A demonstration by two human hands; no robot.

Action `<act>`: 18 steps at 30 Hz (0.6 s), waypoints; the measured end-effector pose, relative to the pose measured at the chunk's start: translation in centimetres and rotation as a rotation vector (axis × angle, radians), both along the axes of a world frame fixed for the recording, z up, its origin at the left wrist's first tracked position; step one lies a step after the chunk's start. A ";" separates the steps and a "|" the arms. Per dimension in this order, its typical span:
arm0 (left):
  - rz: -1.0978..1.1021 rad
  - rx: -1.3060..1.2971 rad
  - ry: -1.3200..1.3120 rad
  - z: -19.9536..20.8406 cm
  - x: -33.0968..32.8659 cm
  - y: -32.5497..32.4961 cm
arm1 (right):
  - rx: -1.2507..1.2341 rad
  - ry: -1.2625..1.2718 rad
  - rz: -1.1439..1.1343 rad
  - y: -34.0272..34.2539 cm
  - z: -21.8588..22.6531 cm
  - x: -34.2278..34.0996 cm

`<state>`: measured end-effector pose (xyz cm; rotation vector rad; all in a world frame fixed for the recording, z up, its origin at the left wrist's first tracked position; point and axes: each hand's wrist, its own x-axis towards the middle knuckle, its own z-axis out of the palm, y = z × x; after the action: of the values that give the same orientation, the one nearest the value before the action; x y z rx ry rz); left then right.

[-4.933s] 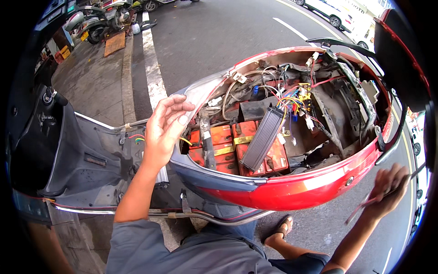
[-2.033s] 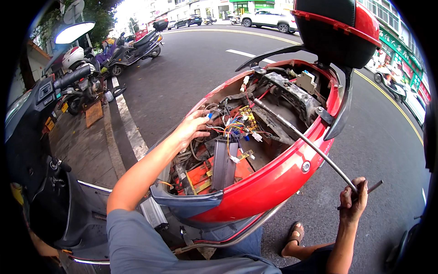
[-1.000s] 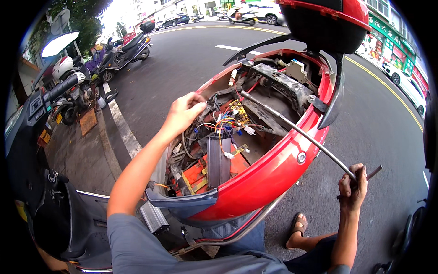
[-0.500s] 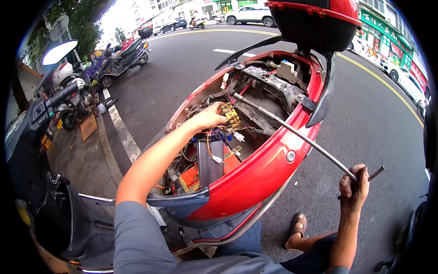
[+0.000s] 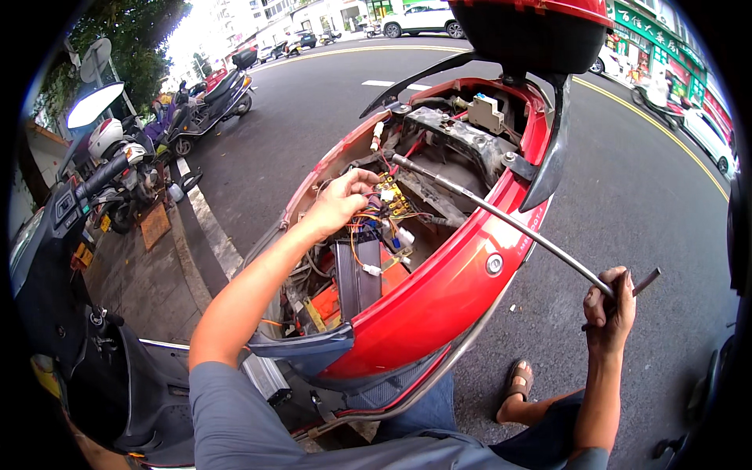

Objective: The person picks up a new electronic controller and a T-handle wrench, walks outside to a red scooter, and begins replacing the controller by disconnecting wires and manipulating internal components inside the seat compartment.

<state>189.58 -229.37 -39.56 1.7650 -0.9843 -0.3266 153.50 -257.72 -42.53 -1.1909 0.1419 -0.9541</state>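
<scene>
My right hand [image 5: 611,309], dark with grime, is closed round the crossbar end of a long T-handle socket wrench [image 5: 533,235]. The wrench slants up to the left, its socket end over the open body of a red scooter [image 5: 423,290]. My left hand [image 5: 338,205] reaches into that body, thumb and fingers apart, beside a bundle of coloured wires with white plugs. Just past its fingertips is a yellow-and-black terminal block [image 5: 401,205], partly covered by wires. Below lies a finned black controller box [image 5: 359,274], with orange-red battery parts [image 5: 325,301] beside it.
A black and red top box [image 5: 529,39] rises over the scooter's rear, near a black grab rail [image 5: 552,149]. A grey breaker [image 5: 486,113] sits in the rear compartment. Parked scooters [image 5: 207,106] stand at the left kerb; vehicles line the far roadside.
My left hand has come off the terminal block and shifted slightly left, its fingers spreading. More wires and white plugs now show there. The wrench stays in my right hand, almost unmoved.
</scene>
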 end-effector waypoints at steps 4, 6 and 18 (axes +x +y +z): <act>-0.033 0.033 0.298 0.6 0.1 0.2 | 0.000 -0.001 0.013 -0.1 0.1 0.3; -0.054 0.164 0.282 1.9 -0.5 0.1 | -0.009 -0.006 0.021 -0.3 0.0 0.4; 0.232 0.296 -0.505 -3.2 0.9 -0.8 | -0.031 -0.035 0.026 -1.1 -0.3 0.0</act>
<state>190.46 -230.20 -42.72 2.2724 -1.1037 0.1400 153.49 -258.82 -42.88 -1.2015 0.0843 -0.9569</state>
